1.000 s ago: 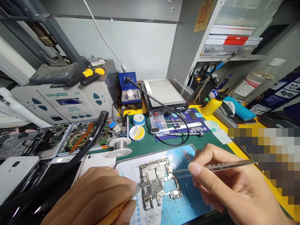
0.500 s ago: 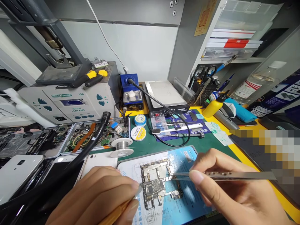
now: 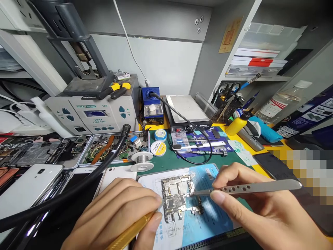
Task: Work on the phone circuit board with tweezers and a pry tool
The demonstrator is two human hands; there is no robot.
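A phone circuit board lies flat on a blue and white pad, between my two hands. My left hand is closed around a gold-handled tool. Its thin tip looks like a small blade and meets the board's left edge; whether it touches is unclear. Steel tweezers with a row of holes are pinched in my right hand. The tweezer points are at the board's right side, near its middle. I cannot make out any small part between them.
Beyond the pad are a solder spool, round tins, a white-handled brush and a heating plate. A hot-air station stands at back left, its black hose crossing the left side. A dark phone lies at right.
The camera view has shifted, so the scene sits further right and lower at the left. The tweezers have turned, showing their broad side more, with the rear end higher. Both hands keep their grips.
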